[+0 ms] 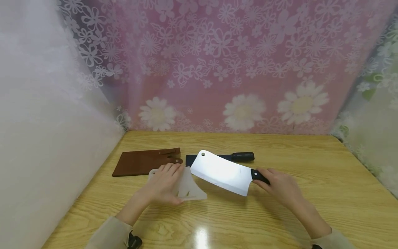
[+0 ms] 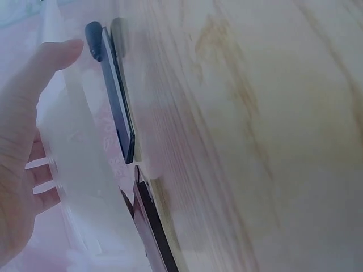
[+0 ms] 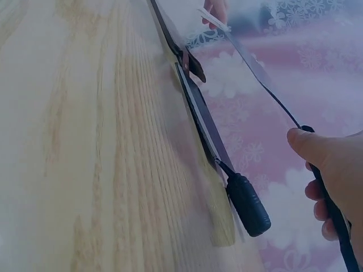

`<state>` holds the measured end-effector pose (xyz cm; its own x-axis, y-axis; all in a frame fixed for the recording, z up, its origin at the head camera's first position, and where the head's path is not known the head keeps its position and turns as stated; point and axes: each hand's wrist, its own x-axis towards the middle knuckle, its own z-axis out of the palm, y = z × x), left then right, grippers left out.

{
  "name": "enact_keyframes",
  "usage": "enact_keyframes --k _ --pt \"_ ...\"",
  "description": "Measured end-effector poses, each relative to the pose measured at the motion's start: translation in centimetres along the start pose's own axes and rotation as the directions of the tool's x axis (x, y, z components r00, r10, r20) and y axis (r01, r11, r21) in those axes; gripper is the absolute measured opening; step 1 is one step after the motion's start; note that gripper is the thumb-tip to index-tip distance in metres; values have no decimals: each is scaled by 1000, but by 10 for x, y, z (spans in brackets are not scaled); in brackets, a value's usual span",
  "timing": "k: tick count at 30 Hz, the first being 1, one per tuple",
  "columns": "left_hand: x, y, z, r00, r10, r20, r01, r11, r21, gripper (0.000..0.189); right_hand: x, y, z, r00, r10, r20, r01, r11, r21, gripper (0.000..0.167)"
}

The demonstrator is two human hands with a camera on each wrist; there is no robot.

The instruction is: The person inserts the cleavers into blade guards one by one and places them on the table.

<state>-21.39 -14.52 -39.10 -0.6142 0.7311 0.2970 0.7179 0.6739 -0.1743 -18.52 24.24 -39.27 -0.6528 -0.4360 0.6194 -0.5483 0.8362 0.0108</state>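
Silver metal makes up the broad blade of a black-handled cleaver (image 1: 220,174), whose grip the right hand (image 1: 281,188) holds with fingers curled around it. Raised above the yellow wood-grain surface (image 1: 326,166), the blade slants away to that hand's left. The left hand (image 1: 164,185) pinches a flat, translucent white plastic sheath (image 1: 194,189) between thumb and fingers, also lifted; its right edge lies close to the blade's far end, and whether they touch I cannot tell. Beyond the left hand lies a flat brown leather-like case (image 1: 140,162); beyond the blade, between the hands, a long dark flat tool with a black cylindrical handle (image 1: 243,157), a narrow gap parting the two. Wood grain stretches bodyward of both hands, and from the right hand out to the surface's right edge. Past both hands, the far edge borders a pink flowered curtain (image 1: 217,69).
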Motion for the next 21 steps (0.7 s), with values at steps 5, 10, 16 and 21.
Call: enact_keyframes --k 5,10,16,21 --pt "1 1 0 1000 -20 -14 20 999 30 104 -1 0 2 996 -71 -59 70 997 -21 64" --pt "2 2 0 999 -38 9 38 999 37 103 -2 1 3 990 -115 -77 113 993 -30 66" --pt "2 4 2 997 -48 63 48 999 9 101 -4 3 1 988 -145 -58 144 989 -9 58" --pt "2 5 2 995 -41 93 41 999 -4 103 -7 5 0 984 -165 -62 167 986 22 48"
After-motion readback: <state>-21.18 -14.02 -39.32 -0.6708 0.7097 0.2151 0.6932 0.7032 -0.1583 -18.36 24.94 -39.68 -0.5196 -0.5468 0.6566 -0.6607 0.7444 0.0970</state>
